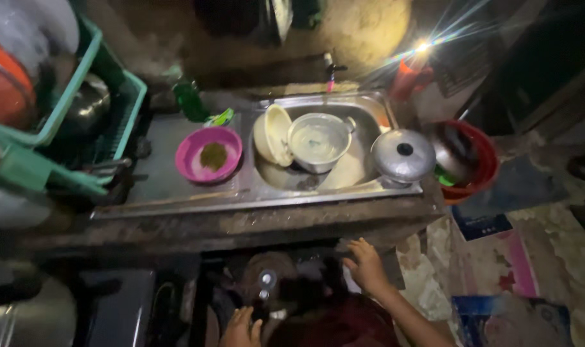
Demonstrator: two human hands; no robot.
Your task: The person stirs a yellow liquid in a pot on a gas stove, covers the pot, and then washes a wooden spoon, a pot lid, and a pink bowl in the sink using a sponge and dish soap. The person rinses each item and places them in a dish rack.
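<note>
Head view: a dim steel sink bench seen from above, with both hands low in the dark space under its front edge.
Dish rack (122,106): green, at the bench's left end, holding dark pots.
Pink bowl (209,154): on the drainboard, just left of the basin, with a greenish scrap inside.
Sink basin (363,103): holds a cream bowl (272,135) tilted on its side against a steel pot (318,141) of cloudy water.
Steel lid (403,155): resting on the basin's right front corner.
Red tub (482,160): just off the bench's right end.
Left hand (241,328): fingers loosely curled, beside a small dark bottle (265,289); whether it grips anything, I cannot tell.
Right hand (366,265): released, fingers spread, empty, near the bench's front edge.
</note>
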